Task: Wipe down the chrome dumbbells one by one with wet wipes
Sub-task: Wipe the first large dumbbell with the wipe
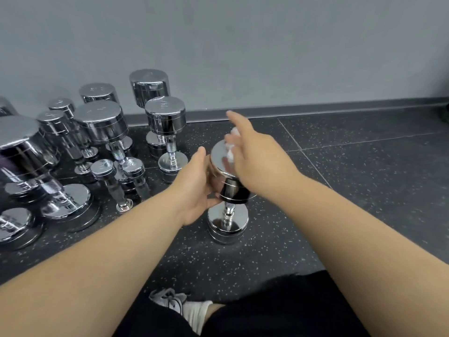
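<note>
Wiping top face of upright dumbbell (234,190), stood on end on the floor (340,190). Steadying it with left hand (196,188), fingers and thumb wrapped round the side of the upper head. Holding bunched wet wipe (233,132) on the top face with right hand (255,159). Looks pinched in the fingers with index stuck out, but too blurred for finger detail. Left of the dumbbell: cluster of other dumbbells (102,127), all on end, nearest one close but apart.

Risks, judged only:
- Could tip, being tall on a small base, if sideways wipe pressure beats the left grip.
- Could slip in the left hand once smooth chrome gets wet.
- Could topple leftward into the neighbours and knock several over, or roll back toward the shoe (170,300) on the near side of the dumbbell.
- Could miss handle and lower head; hard to reach without re-gripping or laying it down.
</note>
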### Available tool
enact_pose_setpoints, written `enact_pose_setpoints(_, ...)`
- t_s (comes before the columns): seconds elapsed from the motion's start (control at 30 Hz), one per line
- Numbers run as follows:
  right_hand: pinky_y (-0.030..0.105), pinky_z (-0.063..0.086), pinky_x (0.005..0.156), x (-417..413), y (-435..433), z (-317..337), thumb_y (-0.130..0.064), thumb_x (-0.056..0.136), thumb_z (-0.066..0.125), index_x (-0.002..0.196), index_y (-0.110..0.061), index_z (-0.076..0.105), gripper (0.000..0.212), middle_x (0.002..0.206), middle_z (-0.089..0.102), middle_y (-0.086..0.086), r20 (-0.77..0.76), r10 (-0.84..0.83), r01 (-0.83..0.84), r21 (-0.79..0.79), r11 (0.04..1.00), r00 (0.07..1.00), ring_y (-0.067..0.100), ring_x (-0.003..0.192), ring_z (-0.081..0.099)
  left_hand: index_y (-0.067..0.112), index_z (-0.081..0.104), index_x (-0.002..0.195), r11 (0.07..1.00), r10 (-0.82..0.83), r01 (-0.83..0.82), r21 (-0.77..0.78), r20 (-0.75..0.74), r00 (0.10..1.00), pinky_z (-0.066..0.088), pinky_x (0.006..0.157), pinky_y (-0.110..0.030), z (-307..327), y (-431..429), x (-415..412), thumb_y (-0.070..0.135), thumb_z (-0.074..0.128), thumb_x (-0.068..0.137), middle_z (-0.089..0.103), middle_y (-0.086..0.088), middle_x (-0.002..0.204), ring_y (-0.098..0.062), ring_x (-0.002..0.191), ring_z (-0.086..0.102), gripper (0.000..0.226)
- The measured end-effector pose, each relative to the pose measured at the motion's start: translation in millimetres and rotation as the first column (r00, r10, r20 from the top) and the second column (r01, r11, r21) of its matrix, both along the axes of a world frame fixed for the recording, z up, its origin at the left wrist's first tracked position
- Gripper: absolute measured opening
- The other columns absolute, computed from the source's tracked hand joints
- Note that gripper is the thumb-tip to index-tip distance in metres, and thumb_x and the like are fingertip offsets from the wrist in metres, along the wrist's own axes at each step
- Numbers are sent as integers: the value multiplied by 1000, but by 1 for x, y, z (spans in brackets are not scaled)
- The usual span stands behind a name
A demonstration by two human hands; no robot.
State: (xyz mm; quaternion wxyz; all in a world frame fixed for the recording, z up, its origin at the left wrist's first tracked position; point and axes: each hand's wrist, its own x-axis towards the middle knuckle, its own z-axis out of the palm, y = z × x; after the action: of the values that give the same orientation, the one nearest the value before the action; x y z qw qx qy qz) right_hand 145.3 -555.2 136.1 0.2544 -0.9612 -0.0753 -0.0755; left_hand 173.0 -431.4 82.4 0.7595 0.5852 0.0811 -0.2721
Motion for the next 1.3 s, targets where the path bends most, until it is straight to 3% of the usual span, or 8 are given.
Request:
enact_pose_setpoints(0.2,22,42,98,1,-5,-5,-16,93,60,107,-27,73,22,120,70,-2,5,-177,173,183,968,984,15,116,60,33,58,130,996,-9,0,-91,-91,996,50,89,-41,2,22,-5,70,19,97,64,-7,104,-22,95,63,63)
enact_pose_setpoints(0.33,16,43,96,-20,-2,-2,-14,98,56,120,-31,71,32,126,68,-6,-79,92,-82,124,989,993,-3,106,60,27,53,137,996,-35,27,-87,-102,994,50,94,-43,6,29,-5,72,18,96,64,-9,111,-26,102,65,70)
enact_pose_setpoints(0.57,1,29,90,7,-7,-1,-4,95,53,116,-20,74,33,149,48,-9,-61,-14,26,198,980,998,6,131,48,24,57,129,997,-37,28,-68,-143,989,52,86,-42,11,25,5,75,18,94,59,-11,108,-27,94,61,73)
enact_pose_setpoints(0.67,-9,27,85,-1,0,-6,-1,93,56,132,-25,63,46,138,57,-11,3,-28,26,278,960,1000,1,119,51,23,56,133,997,-53,46,-55,-145,988,53,85,-41,10,26,7,74,17,94,61,-9,99,-24,83,63,75)
enact_pose_setpoints(0.83,24,50,64,27,-20,7,-3,83,65,147,-19,44,69,77,68,9,-215,-293,362,469,806,932,19,59,60,24,57,130,998,-42,36,-44,-154,987,54,77,-38,10,23,8,72,19,95,56,-6,96,-22,81,59,70)
enact_pose_setpoints(1.03,11,41,94,3,4,-15,-7,94,53,100,-14,72,21,100,71,-1,48,-112,107,103,989,993,16,91,63,20,61,125,999,-43,37,-37,-150,988,51,79,-37,6,22,13,72,19,96,59,-4,81,-20,72,57,72)
enact_pose_setpoints(1.13,36,-2,121,8,0,-8,-16,106,33,140,-14,52,39,155,40,2,-65,-98,87,-151,985,993,18,145,31,21,62,124,999,-19,15,-29,-142,990,50,78,-37,3,20,14,71,20,96,60,-3,79,-19,71,57,71)
enact_pose_setpoints(1.3,46,-5,121,6,18,1,-29,108,19,153,-14,26,48,165,12,-4,-242,162,-246,-370,896,957,15,152,5,19,63,123,999,-15,11,-35,-129,991,49,76,-37,4,21,12,69,19,97,65,-4,73,-23,78,61,71)
